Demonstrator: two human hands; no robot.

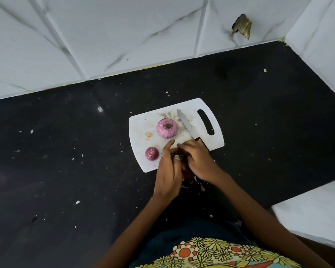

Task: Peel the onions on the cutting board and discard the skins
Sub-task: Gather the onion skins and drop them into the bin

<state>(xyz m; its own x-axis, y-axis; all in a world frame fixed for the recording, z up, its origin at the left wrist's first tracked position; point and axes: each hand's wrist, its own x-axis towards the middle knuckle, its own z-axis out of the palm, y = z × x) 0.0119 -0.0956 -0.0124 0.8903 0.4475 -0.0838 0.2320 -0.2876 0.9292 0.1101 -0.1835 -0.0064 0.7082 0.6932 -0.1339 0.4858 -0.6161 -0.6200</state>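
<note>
Both hands [184,161] around an onion [184,172]

The cutting board [141,140] looks like white matt plastic, scuffed and speckled. On it lies a knife [186,123] with a dull metal blade. The big peeled onion [167,128] is smooth and faintly glossy. The countertop [66,151] is dark speckled stone; the far wall tiles [124,31] are glossy marble-patterned.
</note>
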